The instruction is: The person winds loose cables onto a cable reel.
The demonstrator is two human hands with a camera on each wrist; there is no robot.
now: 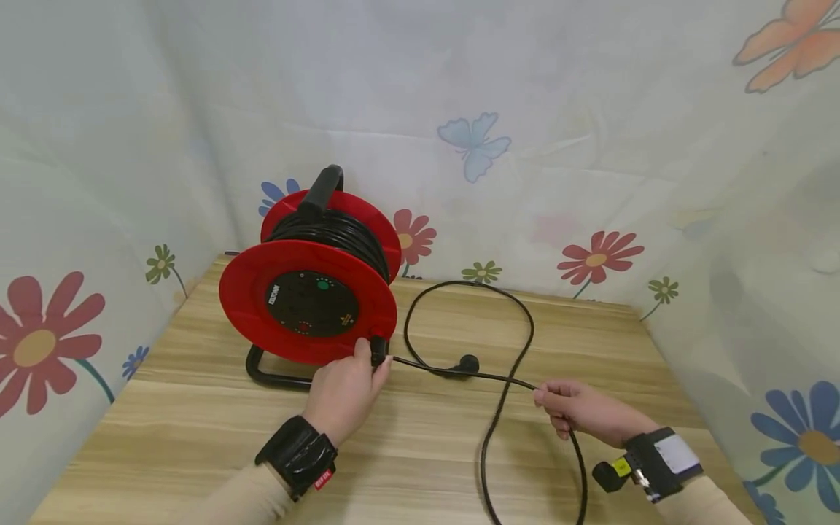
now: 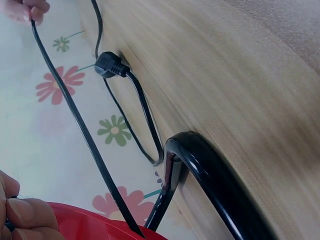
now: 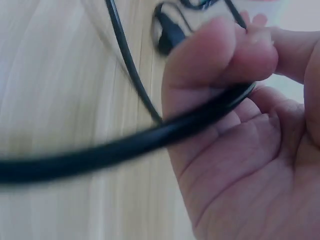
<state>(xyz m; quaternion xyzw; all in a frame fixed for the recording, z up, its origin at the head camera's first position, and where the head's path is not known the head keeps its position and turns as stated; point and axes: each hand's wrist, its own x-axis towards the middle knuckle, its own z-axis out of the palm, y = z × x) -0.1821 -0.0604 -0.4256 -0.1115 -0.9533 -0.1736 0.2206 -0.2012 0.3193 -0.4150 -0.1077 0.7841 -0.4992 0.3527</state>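
A red cable reel (image 1: 310, 300) with black cable wound on its drum stands on the wooden table, left of the middle. My left hand (image 1: 344, 394) grips the small black knob (image 1: 378, 351) low on its front disc; in the left wrist view the fingers (image 2: 32, 214) curl around it. Between thumb and fingers, my right hand (image 1: 580, 408) pinches the loose black cable (image 1: 487, 375), stretched from the reel. Past this hand the cable hangs down and loops toward the near edge, as the right wrist view shows it crossing the palm (image 3: 240, 145).
The black plug (image 1: 467, 364) lies on the table (image 1: 420, 452) beside a loop of cable, beneath the stretched length. A black tube frame (image 2: 215, 175) supports the reel, with a carrying handle (image 1: 321, 191) on top. Flowered cloth walls (image 1: 367, 95) enclose the table's back and sides.
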